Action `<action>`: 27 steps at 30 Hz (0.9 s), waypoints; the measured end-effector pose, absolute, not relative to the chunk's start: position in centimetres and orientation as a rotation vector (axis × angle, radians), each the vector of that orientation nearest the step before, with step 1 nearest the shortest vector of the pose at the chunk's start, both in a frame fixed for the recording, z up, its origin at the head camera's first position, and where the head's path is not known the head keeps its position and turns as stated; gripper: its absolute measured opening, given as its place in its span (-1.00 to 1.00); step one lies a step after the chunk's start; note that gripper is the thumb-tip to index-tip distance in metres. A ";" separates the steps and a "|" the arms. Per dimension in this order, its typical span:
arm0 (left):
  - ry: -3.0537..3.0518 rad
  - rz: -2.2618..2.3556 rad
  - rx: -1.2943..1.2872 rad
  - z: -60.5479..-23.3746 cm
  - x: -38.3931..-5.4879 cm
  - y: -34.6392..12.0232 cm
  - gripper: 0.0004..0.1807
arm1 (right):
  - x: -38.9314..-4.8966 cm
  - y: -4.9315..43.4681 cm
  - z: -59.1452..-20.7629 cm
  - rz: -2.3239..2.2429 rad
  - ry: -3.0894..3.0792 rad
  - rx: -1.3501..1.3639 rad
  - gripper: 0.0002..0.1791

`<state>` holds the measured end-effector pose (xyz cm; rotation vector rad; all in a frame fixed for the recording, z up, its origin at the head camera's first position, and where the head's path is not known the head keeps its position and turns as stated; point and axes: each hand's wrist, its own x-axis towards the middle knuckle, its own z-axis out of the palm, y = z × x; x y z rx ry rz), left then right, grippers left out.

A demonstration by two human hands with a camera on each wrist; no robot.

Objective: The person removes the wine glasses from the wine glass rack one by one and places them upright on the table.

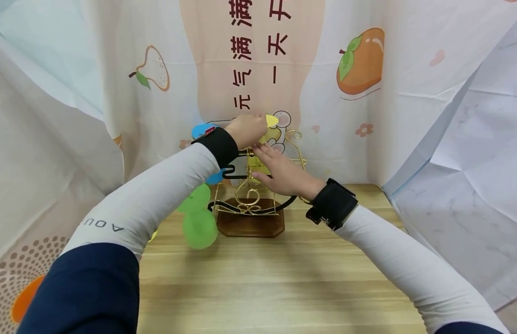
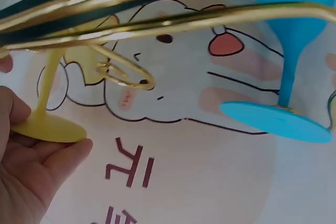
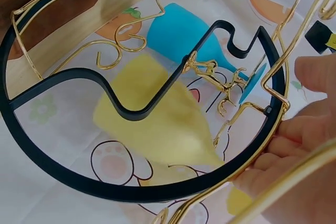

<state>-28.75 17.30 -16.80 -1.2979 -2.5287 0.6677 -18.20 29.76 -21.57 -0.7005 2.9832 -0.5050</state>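
My left hand pinches the foot and stem of an upside-down yellow goblet behind the top of a glass rack. The rack has gold wire, a black ring and a wooden base. In the right wrist view the yellow bowl shows beyond the ring. With fingers mostly straight, my right hand touches the rack's right side, thumb apart from them. A blue goblet hangs foot up on the rack's left, partly hidden by my left wrist in the head view.
Translucent green goblet parts are left of the wooden base. A bit of yellow peeks out beside my left sleeve. The rack stands on a wood-grain table, near a printed curtain that hangs behind and along both sides.
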 end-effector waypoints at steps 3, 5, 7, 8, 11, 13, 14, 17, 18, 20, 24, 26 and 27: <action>-2.524 0.635 -1.234 -16.1 -28.5 17.4 -0.55 | -18.4 29.9 -21.5 -0.520 2.962 -0.703 -0.21; -2.519 0.551 -1.190 -15.5 -28.3 17.3 -0.57 | -18.4 30.2 -21.6 -0.560 2.947 -0.682 -0.22; -2.495 0.473 -1.153 -14.8 -28.1 17.1 -0.59 | -18.3 30.8 -21.7 -0.625 2.940 -0.671 -0.23; -2.489 0.424 -1.140 -14.4 -27.9 16.9 -0.59 | -18.2 31.1 -21.8 -0.671 2.947 -0.669 -0.23; -2.461 0.308 -1.114 -12.8 -27.3 16.4 -0.54 | -17.4 32.8 -21.7 -0.849 2.991 -0.642 -0.27; -2.436 0.256 -1.088 -11.7 -26.8 16.0 -0.51 | -16.6 34.0 -21.4 -0.956 3.058 -0.585 -0.29; -2.423 0.235 -1.081 -11.1 -26.5 15.7 -0.49 | -16.3 34.6 -21.3 -1.019 3.089 -0.543 -0.31; -2.364 0.176 -1.052 -9.8 -25.5 14.6 -0.51 | -15.4 36.1 -20.7 -1.274 3.084 -0.366 -0.35; -2.340 0.150 -1.049 -9.5 -25.1 14.2 -0.51 | -15.2 36.5 -20.6 -1.369 3.056 -0.309 -0.35; -2.260 0.082 -1.052 -9.3 -24.2 13.4 -0.53 | -14.9 36.7 -20.3 -1.605 2.919 -0.221 -0.34; -2.022 -0.083 -1.026 -11.0 -22.3 12.0 -0.57 | -14.5 36.1 -20.4 -2.203 2.362 -0.197 -0.23; -1.910 -0.153 -1.000 -12.7 -21.2 11.5 -0.56 | -14.1 35.5 -21.1 -2.465 2.023 -0.204 -0.18; -1.871 -0.173 -0.991 -13.8 -20.7 11.3 -0.54 | -13.9 35.2 -21.6 -2.560 1.891 -0.219 -0.20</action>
